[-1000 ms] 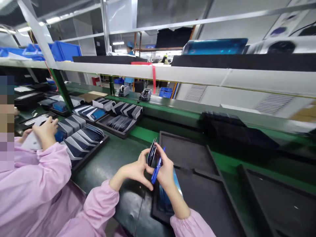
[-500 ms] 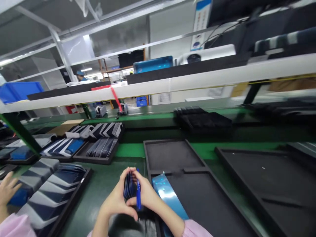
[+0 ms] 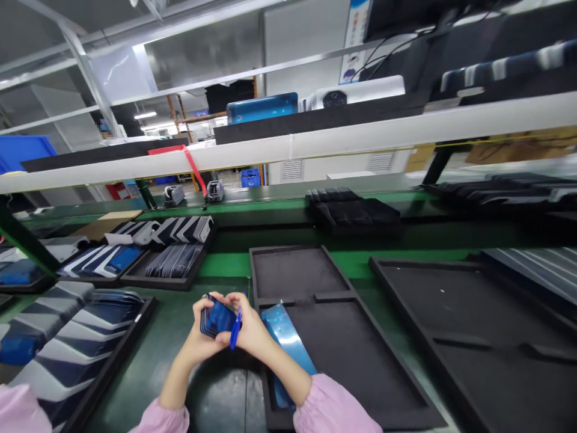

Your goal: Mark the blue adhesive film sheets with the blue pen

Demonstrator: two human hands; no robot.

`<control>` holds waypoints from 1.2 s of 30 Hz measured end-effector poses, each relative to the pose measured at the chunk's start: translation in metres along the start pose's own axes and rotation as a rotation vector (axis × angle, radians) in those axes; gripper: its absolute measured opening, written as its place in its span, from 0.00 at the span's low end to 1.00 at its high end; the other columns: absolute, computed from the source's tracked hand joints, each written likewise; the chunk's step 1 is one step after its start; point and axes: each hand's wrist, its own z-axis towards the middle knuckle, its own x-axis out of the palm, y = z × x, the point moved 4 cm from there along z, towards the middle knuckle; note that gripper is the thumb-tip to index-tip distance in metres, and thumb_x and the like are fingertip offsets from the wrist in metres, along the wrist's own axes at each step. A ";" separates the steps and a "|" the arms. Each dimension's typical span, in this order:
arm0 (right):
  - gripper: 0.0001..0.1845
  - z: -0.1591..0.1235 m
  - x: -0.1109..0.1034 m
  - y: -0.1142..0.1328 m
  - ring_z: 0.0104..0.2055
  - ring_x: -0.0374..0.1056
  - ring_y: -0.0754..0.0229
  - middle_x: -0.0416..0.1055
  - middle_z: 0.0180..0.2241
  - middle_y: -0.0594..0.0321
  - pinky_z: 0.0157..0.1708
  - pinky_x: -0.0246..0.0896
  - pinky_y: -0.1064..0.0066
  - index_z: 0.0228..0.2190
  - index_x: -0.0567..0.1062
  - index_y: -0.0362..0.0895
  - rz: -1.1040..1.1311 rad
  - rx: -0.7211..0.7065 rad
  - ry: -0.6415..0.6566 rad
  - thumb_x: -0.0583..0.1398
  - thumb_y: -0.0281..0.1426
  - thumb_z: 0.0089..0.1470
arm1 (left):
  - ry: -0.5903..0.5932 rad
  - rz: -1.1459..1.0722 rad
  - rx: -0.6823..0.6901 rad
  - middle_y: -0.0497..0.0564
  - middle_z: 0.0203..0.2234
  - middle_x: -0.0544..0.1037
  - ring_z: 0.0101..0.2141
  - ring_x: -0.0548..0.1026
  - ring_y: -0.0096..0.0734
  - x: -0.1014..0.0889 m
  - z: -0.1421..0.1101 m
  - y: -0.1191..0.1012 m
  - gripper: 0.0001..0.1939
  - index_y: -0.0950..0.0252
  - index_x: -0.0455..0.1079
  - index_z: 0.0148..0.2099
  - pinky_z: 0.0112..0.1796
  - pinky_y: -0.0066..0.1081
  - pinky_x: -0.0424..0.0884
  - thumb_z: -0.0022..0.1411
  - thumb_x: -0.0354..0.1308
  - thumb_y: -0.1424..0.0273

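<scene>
My left hand [image 3: 198, 341] is wrapped round a small stack of dark blue glossy phone back covers [image 3: 220, 317], with its fingers over the far edge and its thumb at the near edge. My right hand [image 3: 252, 328] presses against the stack's other side. A blue pen [image 3: 235, 332] is tucked in my right hand, pointing down. Both hands hang above the green table. Just right of my right forearm, a glossy light blue panel [image 3: 288, 337] lies along the left side of a black tray [image 3: 351, 349].
At left, a black tray [image 3: 130, 337] holds rows of grey-and-navy covers. Behind it stand more filled trays [image 3: 175, 282]. Another black tray [image 3: 451, 313] lies at right. Black covers [image 3: 351, 207] sit on the rear ledge below a white shelf edge [image 3: 288, 147]. A co-worker's pink sleeve [image 3: 22, 409] shows bottom left.
The stack has turned from edge-on so its blue face shows, and both hands have tipped it. The co-worker's hand at the far left has dropped out of view.
</scene>
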 end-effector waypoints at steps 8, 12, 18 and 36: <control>0.21 0.003 -0.022 -0.007 0.66 0.60 0.51 0.62 0.60 0.47 0.67 0.54 0.54 0.48 0.58 0.46 -0.249 0.094 -0.104 0.56 0.26 0.52 | -0.527 -0.537 -0.082 0.48 0.45 0.75 0.40 0.77 0.35 -0.042 0.012 -0.013 0.38 0.51 0.65 0.53 0.44 0.44 0.77 0.44 0.76 0.49; 0.05 0.009 -0.002 -0.010 0.41 0.72 0.58 0.70 0.36 0.61 0.48 0.69 0.59 0.42 0.66 0.43 -0.399 0.169 -0.005 0.55 0.26 0.63 | -0.633 -0.682 -0.124 0.49 0.43 0.76 0.38 0.75 0.30 -0.066 0.014 -0.017 0.33 0.55 0.70 0.50 0.44 0.38 0.75 0.44 0.74 0.48; 0.09 0.013 0.045 -0.003 0.35 0.71 0.63 0.72 0.35 0.64 0.37 0.72 0.68 0.40 0.75 0.39 -0.582 0.296 0.114 0.64 0.34 0.65 | -0.497 -0.788 -0.339 0.58 0.45 0.76 0.39 0.74 0.29 -0.056 0.022 -0.018 0.35 0.68 0.74 0.41 0.45 0.32 0.73 0.37 0.76 0.50; 0.57 -0.064 -0.060 0.046 0.63 0.60 0.37 0.62 0.60 0.34 0.56 0.67 0.50 0.66 0.61 0.35 -0.984 0.807 -0.179 0.79 0.31 0.39 | -0.204 -0.806 -0.495 0.57 0.53 0.76 0.41 0.76 0.32 0.001 0.018 0.001 0.29 0.61 0.75 0.45 0.45 0.36 0.75 0.42 0.77 0.56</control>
